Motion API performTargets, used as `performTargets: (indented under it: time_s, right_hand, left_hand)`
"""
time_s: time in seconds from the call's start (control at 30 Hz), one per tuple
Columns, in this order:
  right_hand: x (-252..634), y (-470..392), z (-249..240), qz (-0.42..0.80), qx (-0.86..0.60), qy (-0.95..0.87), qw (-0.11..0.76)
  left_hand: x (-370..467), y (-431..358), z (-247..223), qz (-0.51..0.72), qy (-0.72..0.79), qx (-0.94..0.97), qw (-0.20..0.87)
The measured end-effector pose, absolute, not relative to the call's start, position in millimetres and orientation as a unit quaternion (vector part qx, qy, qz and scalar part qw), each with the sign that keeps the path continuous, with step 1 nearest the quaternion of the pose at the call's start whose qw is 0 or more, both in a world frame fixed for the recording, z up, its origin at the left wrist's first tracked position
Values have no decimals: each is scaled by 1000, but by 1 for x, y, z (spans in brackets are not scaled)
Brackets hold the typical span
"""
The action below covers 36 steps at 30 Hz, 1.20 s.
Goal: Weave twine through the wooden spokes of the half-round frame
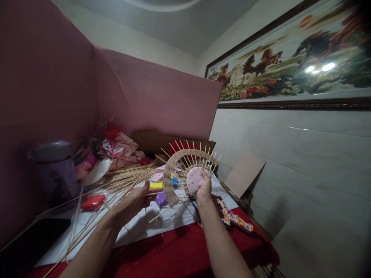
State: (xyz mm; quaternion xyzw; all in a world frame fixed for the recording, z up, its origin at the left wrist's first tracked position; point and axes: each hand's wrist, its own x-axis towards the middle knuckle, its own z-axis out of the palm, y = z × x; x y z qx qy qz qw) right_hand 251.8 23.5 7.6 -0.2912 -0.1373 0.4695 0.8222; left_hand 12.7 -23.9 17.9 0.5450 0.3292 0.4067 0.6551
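Pink panels (156,92) back white sheeting (171,222) laid over red cloth (162,255), above which the woven piece (170,166) is held just below the middle of the view. At its hub the right hand (205,190) clamps the cloth-covered disc (193,180), thumb on its face, presumably steadying it while leaving the spokes (165,153) from ten to two o'clock free. Between eight and nine o'clock, apart from that hand, the left hand (145,196) seems to pinch a thin strip (155,193), perhaps keeping it taut.
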Motion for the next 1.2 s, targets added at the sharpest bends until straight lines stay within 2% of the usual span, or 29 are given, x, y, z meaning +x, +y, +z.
performTargets:
  time_s: [0.2, 0.37, 0.7, 0.87, 1.2]
  right_hand:
    - [254, 24, 6, 452, -299, -109, 833]
    - [255, 27, 6, 388, -312, -95, 862]
    - [251, 18, 19, 312, -318, -53, 894]
    - [251, 19, 17, 289, -321, -60, 900]
    - [246, 19, 17, 287, -321, -47, 901]
  left_hand:
    - [12, -23, 17, 404, 307, 564, 652]
    - [10, -18, 11, 420, 365, 578, 598]
    - [17, -12, 8, 486, 445, 645, 386]
    - [20, -15, 5, 457, 432, 737, 248]
    - [25, -23, 3, 414, 363, 831, 73]
